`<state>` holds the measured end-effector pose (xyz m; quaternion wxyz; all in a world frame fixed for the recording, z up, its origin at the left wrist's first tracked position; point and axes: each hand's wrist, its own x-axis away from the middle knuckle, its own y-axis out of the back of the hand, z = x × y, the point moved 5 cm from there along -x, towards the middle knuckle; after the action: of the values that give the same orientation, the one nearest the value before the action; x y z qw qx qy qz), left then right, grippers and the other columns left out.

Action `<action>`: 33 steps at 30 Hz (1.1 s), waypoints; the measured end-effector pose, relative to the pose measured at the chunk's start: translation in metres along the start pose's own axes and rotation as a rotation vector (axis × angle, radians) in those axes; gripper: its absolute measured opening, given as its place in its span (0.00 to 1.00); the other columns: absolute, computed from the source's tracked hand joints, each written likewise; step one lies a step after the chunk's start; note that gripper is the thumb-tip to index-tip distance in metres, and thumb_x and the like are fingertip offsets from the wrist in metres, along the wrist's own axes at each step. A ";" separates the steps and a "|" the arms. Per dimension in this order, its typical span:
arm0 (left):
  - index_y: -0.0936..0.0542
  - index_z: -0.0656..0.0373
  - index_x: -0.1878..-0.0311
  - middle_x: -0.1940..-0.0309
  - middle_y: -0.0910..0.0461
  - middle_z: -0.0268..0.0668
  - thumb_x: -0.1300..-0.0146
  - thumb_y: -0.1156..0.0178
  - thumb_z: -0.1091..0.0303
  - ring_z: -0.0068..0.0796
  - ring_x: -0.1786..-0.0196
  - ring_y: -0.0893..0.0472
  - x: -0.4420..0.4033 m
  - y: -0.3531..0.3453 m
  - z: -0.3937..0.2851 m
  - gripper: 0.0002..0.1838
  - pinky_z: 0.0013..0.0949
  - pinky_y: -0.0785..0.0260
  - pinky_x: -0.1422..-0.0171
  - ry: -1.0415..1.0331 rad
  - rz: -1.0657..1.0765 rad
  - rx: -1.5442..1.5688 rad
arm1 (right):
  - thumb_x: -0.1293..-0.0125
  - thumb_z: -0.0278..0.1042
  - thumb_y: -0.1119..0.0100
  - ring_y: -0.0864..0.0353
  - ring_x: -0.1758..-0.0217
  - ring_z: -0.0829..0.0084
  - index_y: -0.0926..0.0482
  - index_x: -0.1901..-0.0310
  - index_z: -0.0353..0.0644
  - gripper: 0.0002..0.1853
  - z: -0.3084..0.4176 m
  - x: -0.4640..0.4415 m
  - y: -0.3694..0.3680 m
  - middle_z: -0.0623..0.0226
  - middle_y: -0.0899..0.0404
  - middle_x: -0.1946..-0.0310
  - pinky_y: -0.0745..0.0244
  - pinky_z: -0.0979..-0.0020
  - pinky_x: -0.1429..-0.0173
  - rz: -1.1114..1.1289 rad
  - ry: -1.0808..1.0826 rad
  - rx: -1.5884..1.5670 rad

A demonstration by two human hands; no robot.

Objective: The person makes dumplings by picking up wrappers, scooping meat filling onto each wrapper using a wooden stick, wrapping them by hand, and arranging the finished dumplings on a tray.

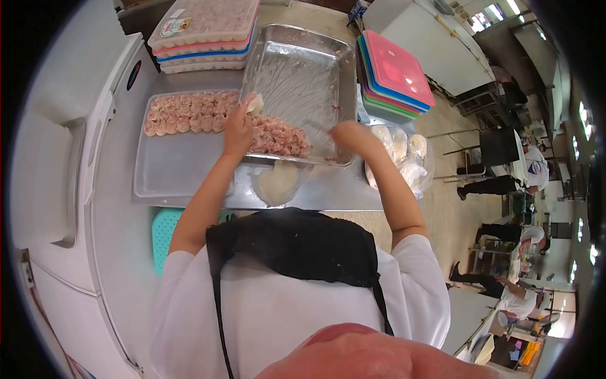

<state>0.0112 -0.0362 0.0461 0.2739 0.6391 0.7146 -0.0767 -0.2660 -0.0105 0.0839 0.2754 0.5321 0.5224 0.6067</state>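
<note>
In my left hand (pixel 238 131) is a pale dough wrapper (pixel 254 103), held closed in the fingers over the near left corner of a metal pan (pixel 346 82). A heap of ground meat (pixel 281 137) lies in that corner. My right hand (pixel 349 137) is blurred at the pan's near right side; its fingers look curled, and what they hold cannot be made out. Left of the pan, a plastic tray (pixel 180 167) bears rows of meat-filled dumplings (pixel 189 114). Below the pan, pale round wrappers (pixel 278 181) lie on the steel table.
Stacked trays of dumplings (pixel 205 28) stand at the back left, and coloured lids (pixel 398 66) at the back right. Bagged dough rounds (pixel 401 151) sit right of the pan. A white refrigerator (pixel 57 164) borders the left. Several people work far right.
</note>
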 end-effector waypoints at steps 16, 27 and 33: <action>0.21 0.59 0.54 0.55 0.22 0.45 0.38 0.47 0.73 0.47 0.48 0.25 -0.004 0.002 -0.002 0.11 0.41 0.34 0.42 -0.115 0.051 0.011 | 0.43 0.27 0.49 0.17 0.65 0.49 0.19 0.76 0.37 0.09 -0.003 -0.021 -0.024 0.49 0.18 0.72 0.22 0.54 0.64 -0.409 -0.147 -0.011; 0.19 0.63 0.56 0.60 0.20 0.47 0.37 0.42 0.66 0.49 0.56 0.21 -0.001 0.005 0.004 0.11 0.40 0.30 0.51 -0.096 -0.043 -0.041 | 0.43 0.30 0.47 0.16 0.63 0.50 0.17 0.69 0.37 0.09 0.001 0.006 -0.027 0.47 0.18 0.69 0.21 0.56 0.61 -0.126 -0.162 -0.005; 0.20 0.62 0.55 0.60 0.19 0.46 0.36 0.41 0.64 0.46 0.57 0.20 0.001 0.004 0.006 0.13 0.39 0.30 0.52 0.021 -0.053 -0.068 | 0.38 0.33 0.51 0.17 0.63 0.49 0.19 0.65 0.38 0.11 0.007 0.015 -0.023 0.48 0.19 0.69 0.24 0.51 0.59 -0.091 0.010 -0.091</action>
<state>0.0168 -0.0372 0.0416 0.2859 0.6111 0.7362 -0.0532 -0.2684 0.0120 0.0672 0.3240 0.4919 0.5193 0.6192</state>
